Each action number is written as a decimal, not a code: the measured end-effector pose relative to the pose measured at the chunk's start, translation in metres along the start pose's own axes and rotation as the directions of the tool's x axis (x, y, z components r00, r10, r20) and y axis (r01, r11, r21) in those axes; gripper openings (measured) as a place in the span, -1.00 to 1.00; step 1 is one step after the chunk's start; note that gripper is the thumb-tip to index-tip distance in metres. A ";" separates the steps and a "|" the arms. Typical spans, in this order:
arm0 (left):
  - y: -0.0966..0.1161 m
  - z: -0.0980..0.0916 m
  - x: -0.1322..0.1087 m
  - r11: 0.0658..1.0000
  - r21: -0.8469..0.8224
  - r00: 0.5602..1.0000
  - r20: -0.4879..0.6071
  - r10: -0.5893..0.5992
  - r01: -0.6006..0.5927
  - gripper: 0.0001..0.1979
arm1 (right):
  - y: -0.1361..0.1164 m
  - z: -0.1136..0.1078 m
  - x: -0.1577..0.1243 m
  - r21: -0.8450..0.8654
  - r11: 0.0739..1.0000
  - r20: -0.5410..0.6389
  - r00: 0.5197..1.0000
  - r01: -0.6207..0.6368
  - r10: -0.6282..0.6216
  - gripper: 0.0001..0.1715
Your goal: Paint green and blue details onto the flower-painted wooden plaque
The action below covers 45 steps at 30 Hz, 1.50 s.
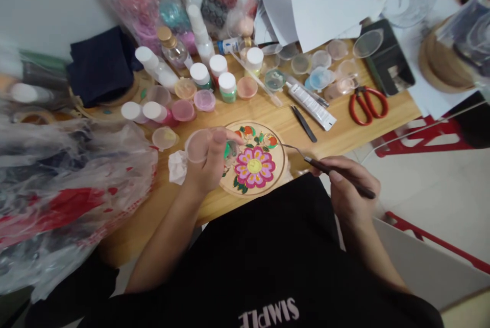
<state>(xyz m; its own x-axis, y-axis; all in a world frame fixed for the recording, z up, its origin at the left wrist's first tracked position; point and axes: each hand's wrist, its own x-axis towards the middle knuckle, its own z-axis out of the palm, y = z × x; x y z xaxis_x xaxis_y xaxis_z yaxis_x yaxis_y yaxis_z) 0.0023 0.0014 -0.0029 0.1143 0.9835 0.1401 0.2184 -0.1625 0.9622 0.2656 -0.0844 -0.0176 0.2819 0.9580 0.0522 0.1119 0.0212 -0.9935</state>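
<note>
My left hand (210, 164) is closed around a small clear plastic cup with a flipped-back lid (198, 145); green shows inside, and my fingers partly hide it. It is above the left side of a round wooden board (282, 167) bearing a pink flower (254, 166), green leaves and orange buds outlined in gold. In my right hand (354, 187) is a slim spatula-like tool (325, 167) with a black handle and thin bent metal shaft. Its tip is over the board's right edge; I cannot tell whether it touches. A crumpled white tissue (178, 167) lies left of my left hand.
Behind the board stand white-capped jars (227, 87) and several small coloured cups (247, 88). Black tweezers (304, 123), a white tube (312, 106) and red-handled pliers (368, 106) lie to the right. Plastic bags (76, 185) crowd the left side.
</note>
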 end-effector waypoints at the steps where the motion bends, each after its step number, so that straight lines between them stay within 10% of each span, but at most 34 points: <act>1: 0.000 0.000 0.000 1.000 0.003 1.000 -0.006 -0.001 0.002 -0.32 | 0.002 -0.001 -0.002 -0.005 1.000 0.016 1.000 0.005 -0.005 -0.87; 45: 0.000 0.001 -0.001 0.998 0.028 0.998 -0.035 0.054 -0.053 -0.34 | 0.004 0.006 -0.005 0.008 1.000 0.095 0.995 -0.018 0.018 -0.84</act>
<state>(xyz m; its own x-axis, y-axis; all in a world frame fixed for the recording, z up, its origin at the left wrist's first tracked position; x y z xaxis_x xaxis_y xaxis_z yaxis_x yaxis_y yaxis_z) 0.0030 0.0005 -0.0035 0.0922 0.9754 0.2000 0.2388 -0.2167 0.9466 0.2588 -0.0871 -0.0219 0.1919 0.9811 0.0249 0.0986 0.0060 -0.9951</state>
